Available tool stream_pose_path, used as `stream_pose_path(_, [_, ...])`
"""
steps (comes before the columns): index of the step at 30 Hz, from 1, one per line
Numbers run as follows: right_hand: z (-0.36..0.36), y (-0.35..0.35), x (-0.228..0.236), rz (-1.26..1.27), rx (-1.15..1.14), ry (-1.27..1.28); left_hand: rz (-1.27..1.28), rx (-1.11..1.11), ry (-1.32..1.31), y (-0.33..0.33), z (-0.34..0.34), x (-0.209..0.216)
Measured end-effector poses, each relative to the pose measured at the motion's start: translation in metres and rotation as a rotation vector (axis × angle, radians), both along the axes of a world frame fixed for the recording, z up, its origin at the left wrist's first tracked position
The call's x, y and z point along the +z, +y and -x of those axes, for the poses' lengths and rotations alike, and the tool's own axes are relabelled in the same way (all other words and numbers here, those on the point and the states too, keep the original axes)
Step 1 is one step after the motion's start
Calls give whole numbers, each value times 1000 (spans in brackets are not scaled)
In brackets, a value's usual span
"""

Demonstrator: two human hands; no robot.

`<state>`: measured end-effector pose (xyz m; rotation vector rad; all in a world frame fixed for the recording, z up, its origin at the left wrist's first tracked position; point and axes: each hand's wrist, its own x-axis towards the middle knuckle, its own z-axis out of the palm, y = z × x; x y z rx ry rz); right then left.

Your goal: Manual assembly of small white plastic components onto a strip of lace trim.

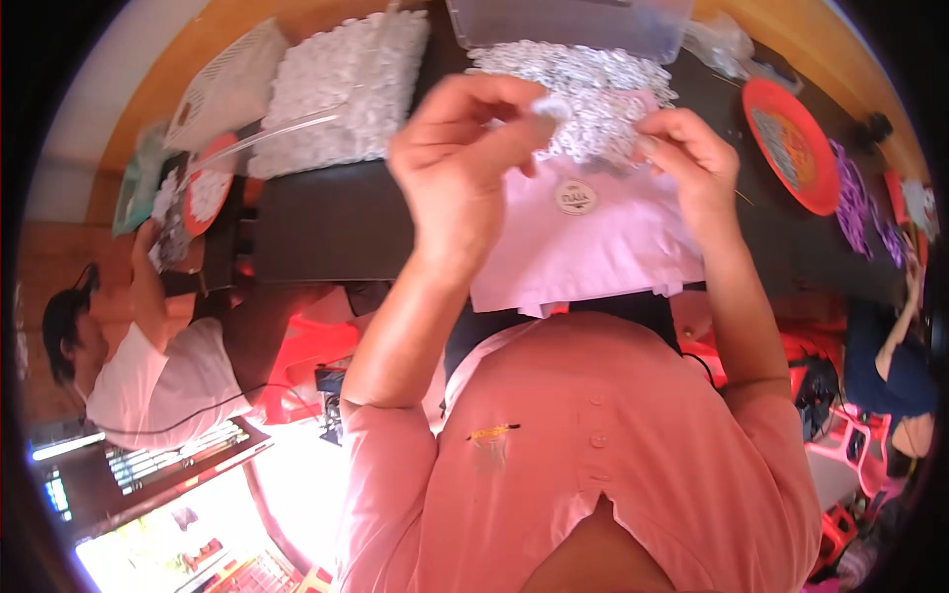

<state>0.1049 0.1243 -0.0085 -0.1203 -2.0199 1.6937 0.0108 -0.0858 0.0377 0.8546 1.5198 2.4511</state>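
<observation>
Over the table, my left hand (460, 163) is closed in a pinch on a small white piece (556, 107), whose kind is too blurred to tell. To its right, my right hand (697, 163) has thumb and forefinger pressed together; whatever they may hold is too small to make out. Beneath both hands lies a pile of small shiny white-and-silver pieces (593, 74). A pink cloth (633, 237) with a round pale label (576, 197) spreads from the pile to the table's near edge, with short strap-like tabs at its lower side.
A clear plastic box (573, 28) stands behind the pile. Left are a wide white knobbly stack (336, 94) and a white basket (232, 79). Right are a red tray (825, 193) of grey and orange pieces and purple strips (855, 203). Co-workers sit at left (163, 371) and right (885, 346).
</observation>
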Motion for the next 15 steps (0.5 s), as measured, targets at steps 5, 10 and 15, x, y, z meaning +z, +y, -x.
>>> stream_pose_path(5, [-3,3,-2,22,-16,7,152,669,501,-62,57,68])
stream_pose_path(10, [0,-3,1,-17,84,71,717,936,988,-93,101,75])
stream_pose_path(15, [0,3,3,2,65,34,657,260,670,-43,39,6])
